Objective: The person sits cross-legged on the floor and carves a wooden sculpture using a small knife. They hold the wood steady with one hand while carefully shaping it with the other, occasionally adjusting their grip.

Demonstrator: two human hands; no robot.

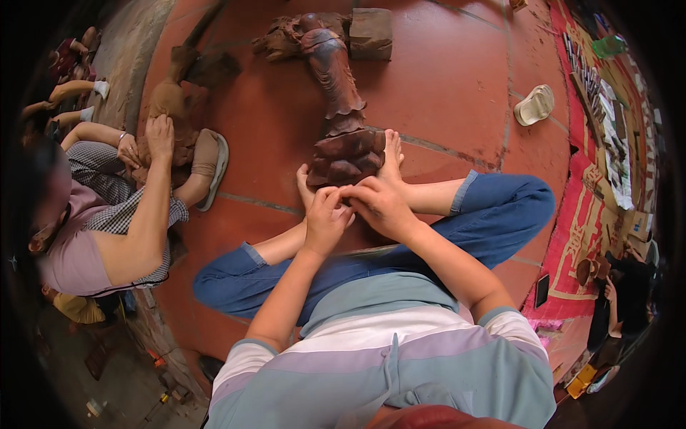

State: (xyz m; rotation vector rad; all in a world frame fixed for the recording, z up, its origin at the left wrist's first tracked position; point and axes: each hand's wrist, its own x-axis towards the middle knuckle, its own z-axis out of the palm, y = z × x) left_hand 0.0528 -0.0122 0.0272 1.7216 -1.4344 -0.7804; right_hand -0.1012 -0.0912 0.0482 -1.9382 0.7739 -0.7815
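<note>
A dark reddish-brown carved wooden figure (334,82) lies on the floor, pointing away from me. Its lotus-like base (348,156) is the near end, set between my bare feet. Just at the near side of that base, my left hand (328,220) and my right hand (380,206) meet, with fingertips pinched close together. Both hands are closed. Whatever sits between the fingers is too small or hidden to name. I cannot tell whether the fingertips touch the wood.
A wooden block (371,34) stands by the figure's far end. At left, a seated person (107,229) handles another carved piece (168,100). A beige slipper (534,105) lies to the right. Rows of tools (582,68) and a phone (542,291) lie along a red mat (572,236).
</note>
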